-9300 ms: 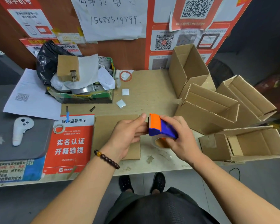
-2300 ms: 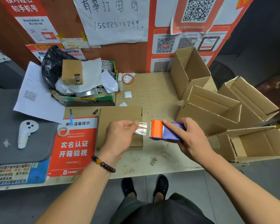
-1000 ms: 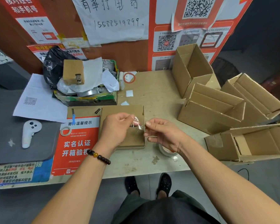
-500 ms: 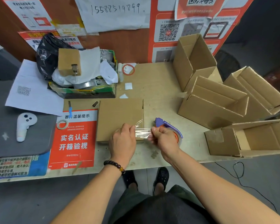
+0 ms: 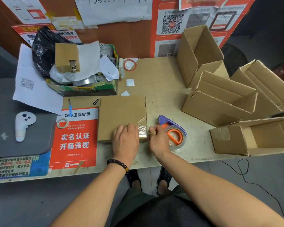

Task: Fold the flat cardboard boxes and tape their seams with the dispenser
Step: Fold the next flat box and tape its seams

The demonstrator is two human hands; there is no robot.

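- Our left hand (image 5: 125,141) lies flat, fingers fairly straight, pressing the near right corner of the flat cardboard box (image 5: 121,117). The right hand (image 5: 159,140) pinches the loose clear tape strip (image 5: 142,128) just beside that corner.
- The strip looks like the fiddly bit: thin, floppy and sticky, so we'd guess it wrinkles or sticks to itself if it goes slack. Best to keep it taut by the end.
- The flat box should be light and stiff, so a palm on top ought to stop it sliding.
- The tape dispenser (image 5: 174,133) lies on its side, touching the right hand. We'd grab it by the purple handle, away from the cutter.
- The pale table (image 5: 161,89) looks smooth. Folded boxes (image 5: 220,102) crowd the right side, a red notice (image 5: 74,140) sits to the left, and a junk-filled box (image 5: 82,74) sits far left.
- Posters (image 5: 174,22) cover the wall behind.
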